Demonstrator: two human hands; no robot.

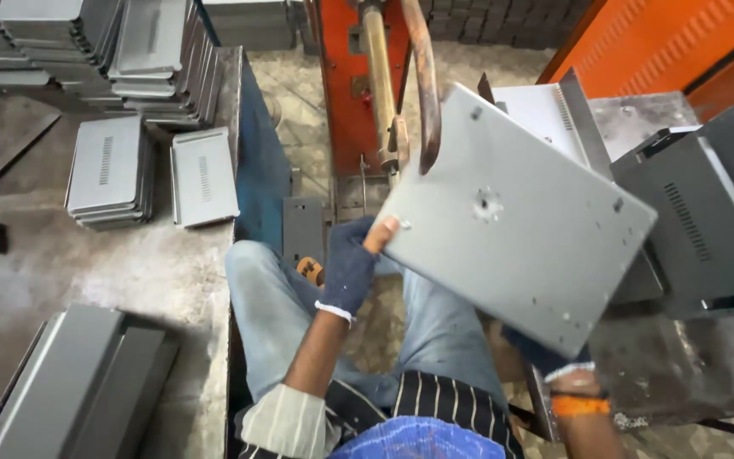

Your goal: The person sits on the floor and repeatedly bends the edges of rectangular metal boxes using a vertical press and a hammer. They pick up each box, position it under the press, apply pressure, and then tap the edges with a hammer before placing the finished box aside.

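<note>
Grey panel [516, 225]: sheet metal, tilted, held at its lower left edge by the gloved left hand [350, 263] and at its lower right corner by the gloved right hand [554, 361]. Above its upper left corner: orange welder [341, 93], copper arms [401, 76] touching the edge. Right of panel: dark casings [707, 221]. Left of panel: bench [129, 263] with stacked covers [112, 174].

One view only: a head-worn camera, looking steeply down over the seated person's lap and knees at lower centre of the frame. Faces forward toward the orange machine [346, 85] at top centre. Close range: the grey metal panel [511, 221] fills the middle right. Left half takes in the bench [129, 272] with stacked panels [112, 170]; floor shows at upper centre.
</note>
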